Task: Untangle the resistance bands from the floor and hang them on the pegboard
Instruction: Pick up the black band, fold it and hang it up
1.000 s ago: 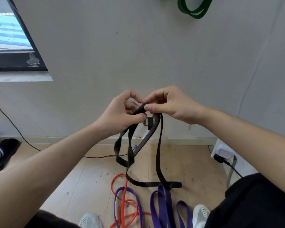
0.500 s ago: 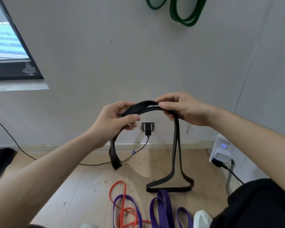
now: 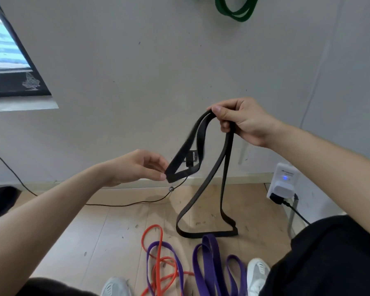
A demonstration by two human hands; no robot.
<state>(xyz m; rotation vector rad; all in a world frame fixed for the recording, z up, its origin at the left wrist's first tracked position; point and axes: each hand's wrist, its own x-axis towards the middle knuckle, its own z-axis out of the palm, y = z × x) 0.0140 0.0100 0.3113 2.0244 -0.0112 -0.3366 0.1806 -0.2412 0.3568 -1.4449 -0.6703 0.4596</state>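
Observation:
My right hand (image 3: pixel 244 122) pinches the top of a black resistance band (image 3: pixel 223 167), held in front of the grey wall. One long loop of it hangs down and its bottom rests on the wooden floor. My left hand (image 3: pixel 137 167), lower and to the left, touches the end of a shorter loop with its fingertips; whether it grips the loop is unclear. On the floor near my shoes lie an orange band (image 3: pixel 158 265) and purple bands (image 3: pixel 209 265), tangled together. Green bands (image 3: pixel 235 11) hang on the wall at the top.
A white plug adapter (image 3: pixel 283 184) with a black cable sits on the wall at the right. A thin black cable (image 3: pixel 124 205) runs along the floor from a wall socket. A dark-framed window (image 3: pixel 11 67) is at the left. My white shoes (image 3: pixel 257 272) stand near the bands.
My hands have moved apart: the right hand has risen with the band's top, the left has dropped to the end of the short loop. The band hangs longer and less twisted.

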